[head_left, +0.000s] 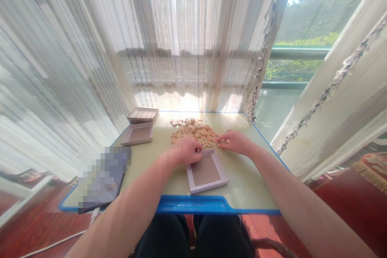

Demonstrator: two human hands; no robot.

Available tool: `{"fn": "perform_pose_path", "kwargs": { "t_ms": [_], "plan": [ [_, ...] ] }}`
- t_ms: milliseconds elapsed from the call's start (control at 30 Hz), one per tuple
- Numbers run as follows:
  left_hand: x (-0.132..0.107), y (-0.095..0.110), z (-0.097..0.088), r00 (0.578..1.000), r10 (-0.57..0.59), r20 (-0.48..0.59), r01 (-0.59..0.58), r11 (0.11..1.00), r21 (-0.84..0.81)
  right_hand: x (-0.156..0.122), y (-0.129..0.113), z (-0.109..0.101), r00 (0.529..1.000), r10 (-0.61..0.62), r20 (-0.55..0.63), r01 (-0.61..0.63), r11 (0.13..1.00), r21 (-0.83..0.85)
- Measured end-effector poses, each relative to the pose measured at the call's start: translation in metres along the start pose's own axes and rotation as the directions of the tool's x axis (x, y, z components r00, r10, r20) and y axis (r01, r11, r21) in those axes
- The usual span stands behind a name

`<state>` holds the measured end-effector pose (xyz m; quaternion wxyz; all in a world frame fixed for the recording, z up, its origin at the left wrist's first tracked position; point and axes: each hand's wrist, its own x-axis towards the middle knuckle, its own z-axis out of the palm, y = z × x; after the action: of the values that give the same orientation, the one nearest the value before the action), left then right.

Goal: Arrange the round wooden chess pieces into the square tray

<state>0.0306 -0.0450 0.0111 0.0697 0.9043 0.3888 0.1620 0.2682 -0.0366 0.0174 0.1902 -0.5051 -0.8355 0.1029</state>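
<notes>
Many round wooden Chinese chess pieces lie in a loose pile at the middle of the table, several with dark characters. My left hand is over the far left corner of a shallow open cardboard box. Its fingers are curled in, and whatever they may hold is hidden. At the right edge of the pile is my right hand, thumb and fingertips closed around a Chinese chess piece at the tabletop. The near box shows a bare brown bottom.
Another shallow box sits at the table's left, with a further box behind it. A dark flat device, partly blurred out, lies at the left edge. The table has a blue rim; sheer curtains hang behind it.
</notes>
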Motion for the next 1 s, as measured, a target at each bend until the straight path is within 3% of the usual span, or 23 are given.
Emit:
{"fn": "perform_pose_path", "kwargs": {
  "t_ms": [100,267,433,667,1000],
  "plan": [
    [0.004,0.002,0.002,0.998,0.014,-0.057,-0.015,1.000,-0.016,0.000,0.004,-0.005,0.999,-0.039,0.007,0.040,0.999,-0.019],
    [0.011,-0.010,0.006,0.967,-0.162,-0.198,0.159,0.987,-0.027,0.005,0.018,-0.007,0.990,0.056,-0.127,-0.065,0.995,-0.073],
    [0.011,-0.018,0.008,0.976,-0.160,-0.148,0.157,0.987,-0.030,0.008,0.027,0.002,0.988,0.117,-0.103,-0.131,0.982,-0.135],
    [0.010,-0.020,0.007,0.985,-0.119,-0.125,0.118,0.993,-0.013,0.008,0.016,0.011,0.982,0.128,-0.138,-0.143,0.984,-0.104],
    [0.012,-0.024,0.005,0.996,-0.056,-0.075,0.055,0.998,-0.009,0.007,0.011,0.006,0.989,0.143,-0.047,-0.147,0.984,-0.105]
  ]
}}
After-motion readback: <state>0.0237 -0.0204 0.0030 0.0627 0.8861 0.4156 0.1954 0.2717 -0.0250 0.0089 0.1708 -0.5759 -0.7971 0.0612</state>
